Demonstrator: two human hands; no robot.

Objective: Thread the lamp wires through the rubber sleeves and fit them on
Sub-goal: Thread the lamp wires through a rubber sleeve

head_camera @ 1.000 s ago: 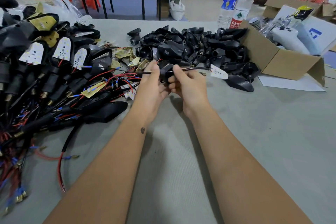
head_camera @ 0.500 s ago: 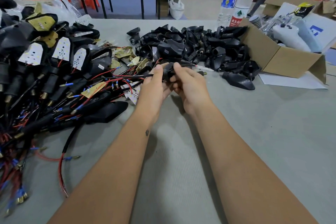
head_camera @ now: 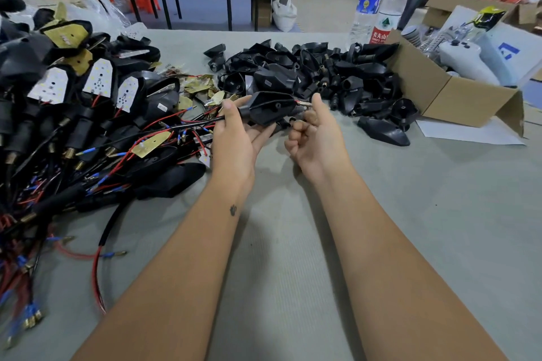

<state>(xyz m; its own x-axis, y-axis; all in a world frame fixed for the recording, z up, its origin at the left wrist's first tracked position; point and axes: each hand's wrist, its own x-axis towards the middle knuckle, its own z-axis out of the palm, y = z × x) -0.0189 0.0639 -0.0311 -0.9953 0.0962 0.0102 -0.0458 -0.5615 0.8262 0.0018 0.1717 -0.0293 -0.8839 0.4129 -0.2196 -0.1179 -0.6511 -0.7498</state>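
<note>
Left hand: my left hand [head_camera: 234,138] gripped a black lamp shell [head_camera: 271,107] from below, thumb over its narrow neck, fingers curled under it.
Right hand: my right hand [head_camera: 315,138] pinched the wire tips [head_camera: 302,103] poking from the shell's right end, the other fingers curled in loosely.
Cable: a black cable [head_camera: 193,125] ran left out of the neck, toward the tangle.
Where it was: the shell was held above the grey table [head_camera: 440,228], just near of the heap of loose black shells [head_camera: 308,73].
Done, as I judged: the big pile of wired lamps [head_camera: 73,114] at the left looked finished.
Left, as I judged: this piece was mid-threading, and the heap by the cardboard box [head_camera: 451,97] still waited.
Hard to make out: the wire tips were blurred, so I could not tell whether any board or connector sat on them.
Hidden: the shell's underside lay behind my fingers.
Cut off: the left pile ran out of view.
</note>
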